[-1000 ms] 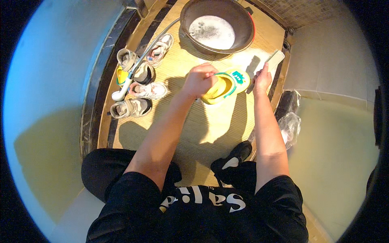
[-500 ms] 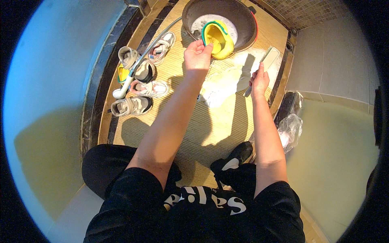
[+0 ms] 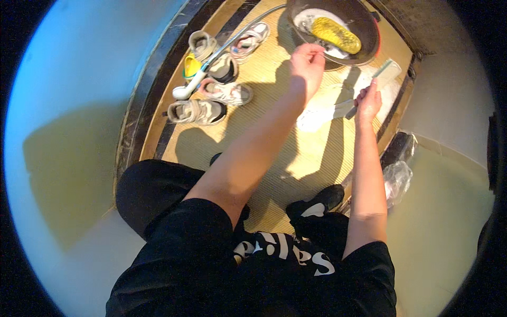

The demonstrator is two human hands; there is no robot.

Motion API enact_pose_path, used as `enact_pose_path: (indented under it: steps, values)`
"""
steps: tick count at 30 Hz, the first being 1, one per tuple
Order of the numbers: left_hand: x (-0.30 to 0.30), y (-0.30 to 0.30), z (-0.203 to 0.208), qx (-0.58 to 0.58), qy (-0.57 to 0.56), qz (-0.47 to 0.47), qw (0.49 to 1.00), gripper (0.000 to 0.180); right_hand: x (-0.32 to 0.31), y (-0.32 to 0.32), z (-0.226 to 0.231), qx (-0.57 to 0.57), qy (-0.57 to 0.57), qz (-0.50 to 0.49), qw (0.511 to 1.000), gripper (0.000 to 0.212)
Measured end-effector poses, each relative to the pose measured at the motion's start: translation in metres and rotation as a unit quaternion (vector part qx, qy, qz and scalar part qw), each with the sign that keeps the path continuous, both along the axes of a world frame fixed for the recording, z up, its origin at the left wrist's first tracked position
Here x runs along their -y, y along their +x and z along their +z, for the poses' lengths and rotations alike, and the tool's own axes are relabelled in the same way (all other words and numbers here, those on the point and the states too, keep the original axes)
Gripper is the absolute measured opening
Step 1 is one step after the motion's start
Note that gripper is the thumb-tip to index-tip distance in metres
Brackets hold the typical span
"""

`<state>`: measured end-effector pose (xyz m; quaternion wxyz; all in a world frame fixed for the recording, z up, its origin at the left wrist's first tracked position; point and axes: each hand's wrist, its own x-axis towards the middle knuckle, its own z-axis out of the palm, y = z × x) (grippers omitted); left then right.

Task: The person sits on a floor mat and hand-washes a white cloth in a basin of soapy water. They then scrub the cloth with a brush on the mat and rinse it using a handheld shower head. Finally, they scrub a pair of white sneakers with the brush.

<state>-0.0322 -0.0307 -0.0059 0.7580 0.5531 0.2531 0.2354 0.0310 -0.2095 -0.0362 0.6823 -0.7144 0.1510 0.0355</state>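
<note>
A yellow clog [image 3: 336,36] lies sole up, with dark specks on the sole, in white suds inside a dark round basin [image 3: 364,24]. My left hand [image 3: 309,66] is over the basin's near rim, just short of the clog. Its fingers are curled in toward the thumb and nothing shows between them. To the right of the basin, my right hand [image 3: 368,103] is wrapped round the handle of a pale green scrub brush [image 3: 388,72]. The brush head points up and away; its bristles are hidden.
On the ribbed mat [image 3: 269,195], several sneakers [image 3: 198,111] stand at the left around another yellow clog [image 3: 191,66]. A white shower head [image 3: 185,92] with its hose lies across them. A brightly lit white patch [image 3: 319,115] is mid-mat. A clear plastic bag [image 3: 397,182] sits at right.
My left hand has let go of the yellow clog, which now lies sole up in the basin. My right hand still holds the brush. The view has shifted, moving everything rightward.
</note>
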Motion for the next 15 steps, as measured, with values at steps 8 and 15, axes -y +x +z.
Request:
enact_pose_path:
  steps: [8, 15]
  values:
    - [-0.025, -0.097, -0.091, -0.202, 0.556, -0.202, 0.781, 0.018, -0.022, -0.004, 0.009, 0.033, 0.061, -0.04, 0.997, 0.039]
    - [-0.093, -0.113, 0.012, -0.262, 0.634, -0.672, 0.279, 0.022, -0.021, -0.042, -0.039, 0.105, 0.011, 0.085, 0.991, 0.028]
